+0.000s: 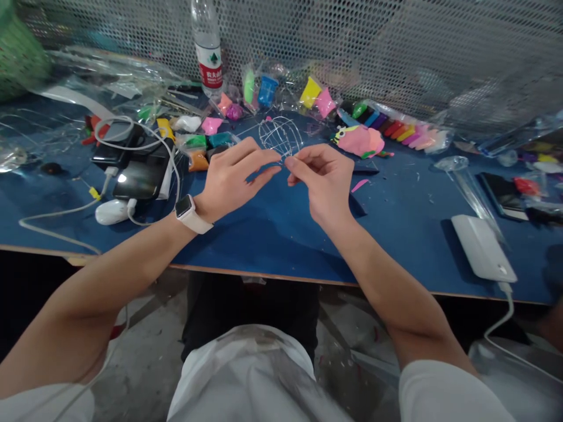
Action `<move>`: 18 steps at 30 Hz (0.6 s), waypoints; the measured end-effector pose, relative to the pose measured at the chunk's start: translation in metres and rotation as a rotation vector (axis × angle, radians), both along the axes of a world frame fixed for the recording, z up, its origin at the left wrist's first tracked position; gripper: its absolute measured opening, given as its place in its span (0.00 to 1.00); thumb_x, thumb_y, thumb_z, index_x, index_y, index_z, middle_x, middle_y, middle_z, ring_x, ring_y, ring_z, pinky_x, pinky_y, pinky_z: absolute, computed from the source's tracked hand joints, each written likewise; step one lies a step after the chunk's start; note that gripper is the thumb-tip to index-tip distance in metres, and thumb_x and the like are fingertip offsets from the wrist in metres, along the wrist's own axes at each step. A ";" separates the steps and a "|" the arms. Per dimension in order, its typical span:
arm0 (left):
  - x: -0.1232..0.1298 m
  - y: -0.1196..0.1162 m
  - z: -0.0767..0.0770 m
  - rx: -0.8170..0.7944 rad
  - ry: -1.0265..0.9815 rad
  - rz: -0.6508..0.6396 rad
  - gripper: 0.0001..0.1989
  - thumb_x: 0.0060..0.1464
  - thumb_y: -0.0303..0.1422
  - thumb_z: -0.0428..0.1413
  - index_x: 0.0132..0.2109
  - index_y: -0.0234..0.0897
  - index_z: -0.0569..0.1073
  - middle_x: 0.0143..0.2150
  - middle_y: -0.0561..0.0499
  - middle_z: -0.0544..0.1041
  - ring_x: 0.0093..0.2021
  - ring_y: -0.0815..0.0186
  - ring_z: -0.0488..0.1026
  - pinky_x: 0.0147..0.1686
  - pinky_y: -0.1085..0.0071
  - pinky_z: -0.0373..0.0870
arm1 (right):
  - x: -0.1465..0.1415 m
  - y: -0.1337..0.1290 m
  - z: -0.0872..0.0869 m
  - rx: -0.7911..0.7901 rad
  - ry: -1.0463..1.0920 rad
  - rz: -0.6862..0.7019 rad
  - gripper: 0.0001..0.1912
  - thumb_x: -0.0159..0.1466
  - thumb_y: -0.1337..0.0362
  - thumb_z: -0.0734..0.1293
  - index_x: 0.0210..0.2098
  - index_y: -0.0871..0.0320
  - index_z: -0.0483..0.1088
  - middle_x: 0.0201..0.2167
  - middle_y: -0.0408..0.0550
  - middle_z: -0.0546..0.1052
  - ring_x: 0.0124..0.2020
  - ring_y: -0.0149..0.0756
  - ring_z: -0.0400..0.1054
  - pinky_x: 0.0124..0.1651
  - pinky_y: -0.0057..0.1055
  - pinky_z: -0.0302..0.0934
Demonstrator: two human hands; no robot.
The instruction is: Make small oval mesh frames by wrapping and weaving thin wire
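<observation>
A round cage-like frame of thin silvery wire (281, 133) stands up just beyond my fingertips over the blue table. My right hand (328, 179) pinches the frame's near end between thumb and index finger, its other fingers curled in. From the left, my left hand (237, 176) brings thumb and index tips close together at the same gathered end, closed on the wire; the exact contact is too small to make out. A white-banded watch (192, 214) is on my left wrist. To the right of the frame lies a pink clay figure (358, 140) with a yellow-green head and googly eye.
Along the perforated metal screen (396, 53) lie bagged coloured clay packs (316, 97) and a water bottle (209, 58). Phones (139, 176) with looping white cables lie at left. A white power bank (482, 249) with a cable sits near the right front edge.
</observation>
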State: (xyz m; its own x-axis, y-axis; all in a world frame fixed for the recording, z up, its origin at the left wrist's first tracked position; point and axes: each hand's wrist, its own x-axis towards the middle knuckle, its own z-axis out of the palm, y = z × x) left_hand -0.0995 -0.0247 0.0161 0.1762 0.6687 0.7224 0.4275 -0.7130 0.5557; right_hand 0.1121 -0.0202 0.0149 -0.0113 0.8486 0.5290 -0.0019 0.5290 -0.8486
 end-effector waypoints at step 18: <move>0.002 0.002 -0.003 0.016 0.063 -0.030 0.16 0.75 0.50 0.63 0.44 0.45 0.85 0.28 0.53 0.69 0.30 0.64 0.68 0.37 0.64 0.68 | 0.004 -0.008 0.009 0.091 -0.107 0.017 0.24 0.67 0.39 0.84 0.38 0.50 0.79 0.31 0.38 0.81 0.26 0.30 0.75 0.30 0.31 0.74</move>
State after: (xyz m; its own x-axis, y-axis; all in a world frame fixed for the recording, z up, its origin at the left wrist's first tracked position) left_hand -0.0980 -0.0231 0.0127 0.2412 0.6512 0.7196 0.4397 -0.7344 0.5171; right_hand 0.1156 -0.0279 0.0238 -0.0857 0.7963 0.5988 0.0770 0.6046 -0.7928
